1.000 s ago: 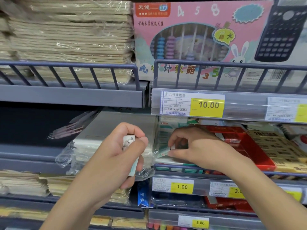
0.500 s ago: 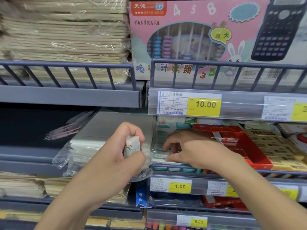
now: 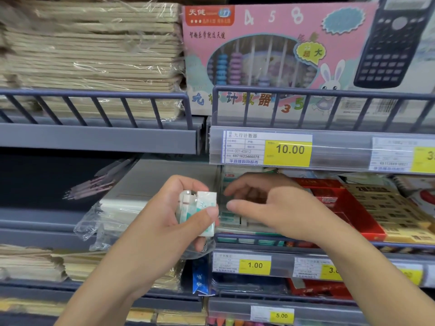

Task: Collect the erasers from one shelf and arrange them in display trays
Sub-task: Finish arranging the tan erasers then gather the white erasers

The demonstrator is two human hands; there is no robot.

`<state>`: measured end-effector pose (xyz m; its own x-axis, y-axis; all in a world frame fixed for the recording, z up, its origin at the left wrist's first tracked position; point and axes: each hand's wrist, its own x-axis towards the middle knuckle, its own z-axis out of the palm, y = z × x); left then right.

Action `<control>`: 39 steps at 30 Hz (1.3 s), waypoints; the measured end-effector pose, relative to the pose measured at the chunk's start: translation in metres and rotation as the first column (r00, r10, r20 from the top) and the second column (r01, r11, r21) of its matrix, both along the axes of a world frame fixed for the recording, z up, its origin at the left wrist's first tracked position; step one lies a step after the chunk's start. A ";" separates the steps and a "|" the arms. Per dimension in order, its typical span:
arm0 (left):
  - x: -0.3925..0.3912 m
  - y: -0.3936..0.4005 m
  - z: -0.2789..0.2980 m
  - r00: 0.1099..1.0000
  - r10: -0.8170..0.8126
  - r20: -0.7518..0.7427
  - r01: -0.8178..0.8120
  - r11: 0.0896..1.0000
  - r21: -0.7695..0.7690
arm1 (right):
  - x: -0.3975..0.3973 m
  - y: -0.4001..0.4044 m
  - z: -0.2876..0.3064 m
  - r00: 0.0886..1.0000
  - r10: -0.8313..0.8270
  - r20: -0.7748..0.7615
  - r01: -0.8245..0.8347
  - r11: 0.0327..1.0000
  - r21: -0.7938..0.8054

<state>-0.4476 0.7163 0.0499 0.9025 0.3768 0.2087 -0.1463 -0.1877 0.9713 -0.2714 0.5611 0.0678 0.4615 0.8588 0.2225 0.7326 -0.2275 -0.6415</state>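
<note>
My left hand [image 3: 164, 222] grips a small stack of white erasers [image 3: 200, 210] with teal and red print, held upright in front of the middle shelf. My right hand [image 3: 270, 208] hovers just right of them, fingers loosely curled, holding nothing. Behind it lies a clear display tray [image 3: 237, 222] with more white and teal erasers in rows, partly hidden by the hand. A red display tray [image 3: 362, 217] sits to the right on the same shelf.
A grey rail [image 3: 306, 241] runs along the shelf front above yellow price tags [image 3: 255, 265]. Crumpled clear plastic wrap [image 3: 98, 222] lies left of my left hand. Yellow eraser boxes [image 3: 390, 210] fill the right. A pink abacus box [image 3: 270, 55] and wrapped notebooks [image 3: 94, 48] stand above.
My right hand has lifted off the erasers in the clear tray and drawn back toward my left hand. My left hand's stack now shows one more eraser at its front.
</note>
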 end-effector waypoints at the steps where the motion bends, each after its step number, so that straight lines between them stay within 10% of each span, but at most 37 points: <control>1: 0.001 0.000 0.000 1.000 -0.003 0.010 0.003 1.000 -0.011 | -0.006 -0.002 0.004 0.993 0.049 -0.111 -0.042 0.997 0.070; 15: 0.005 -0.005 -0.002 1.000 0.019 0.022 -0.018 0.999 -0.048 | -0.037 0.008 0.004 0.797 0.147 -0.585 0.065 0.943 0.325; 27: 0.008 -0.007 0.006 0.985 0.158 0.064 -0.150 0.982 -0.115 | -0.037 0.004 -0.002 0.915 0.103 -0.390 0.080 0.902 0.425; 33: 0.013 -0.009 0.004 0.976 0.207 0.065 -0.197 0.972 -0.130 | -0.048 -0.003 -0.007 0.965 -0.147 0.216 0.076 0.949 0.307; 39: 0.013 -0.005 0.002 0.972 0.233 0.029 -0.223 0.954 -0.202 | -0.018 -0.023 0.005 0.967 -0.222 0.126 0.199 0.965 0.170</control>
